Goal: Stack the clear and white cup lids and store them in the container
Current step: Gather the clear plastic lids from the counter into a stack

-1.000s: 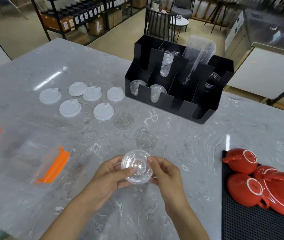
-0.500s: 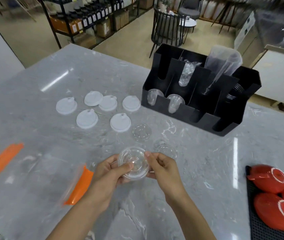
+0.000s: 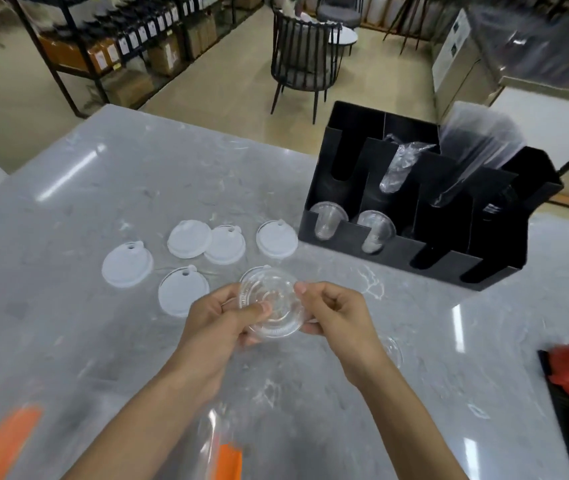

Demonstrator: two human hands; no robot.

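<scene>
Both hands, left hand [image 3: 219,318] and right hand [image 3: 336,315], hold clear lids [image 3: 271,306] with fingers clamped on the rims, above the grey bench [image 3: 172,188], near-left of the black container [image 3: 425,209]; white lids [image 3: 189,239] lie left of it.

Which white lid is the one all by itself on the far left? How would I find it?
Start at the black organizer on the grey counter, then follow the white lids leftward. Past the two overlapping lids sits the leftmost white lid. It touches no other lid, lies farthest from the organizer, and has a small hole near its top edge.
</scene>
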